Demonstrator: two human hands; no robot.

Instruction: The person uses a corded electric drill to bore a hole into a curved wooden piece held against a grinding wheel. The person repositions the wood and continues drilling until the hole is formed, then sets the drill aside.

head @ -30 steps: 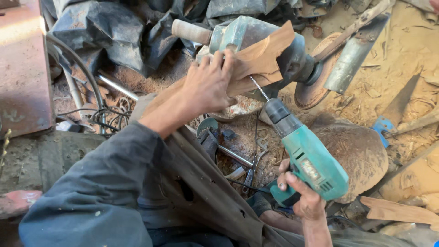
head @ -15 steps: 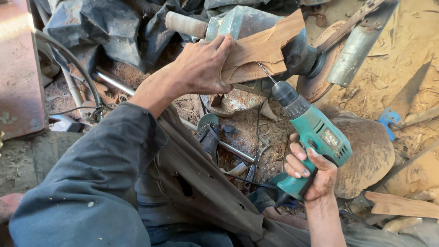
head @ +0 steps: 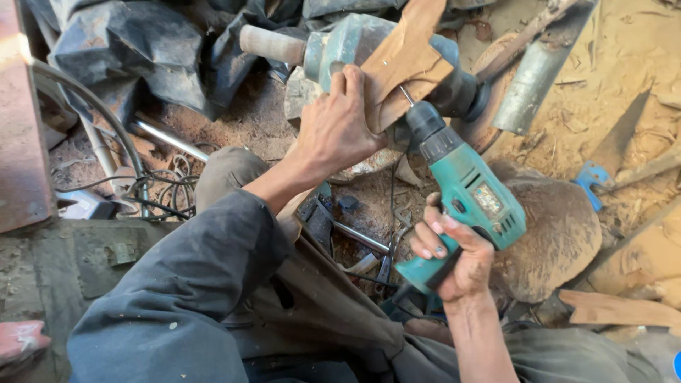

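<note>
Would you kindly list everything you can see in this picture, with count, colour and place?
electric drill: one, teal and black, centre right, bit against the wood piece
wood piece: one, reddish brown, top centre, leaning on the grinder
angle grinder: one, grey-green with a pale side handle, top centre
metal pipe: one, grey, upper right
round wooden block: one, brown, right of the drill
hand saw: one, blue handle, right, on sawdust
cables: several, black, left
dark sheeting: crumpled, black, top left
left hand: pressing on the wood piece
right hand: gripping the drill handle
</note>
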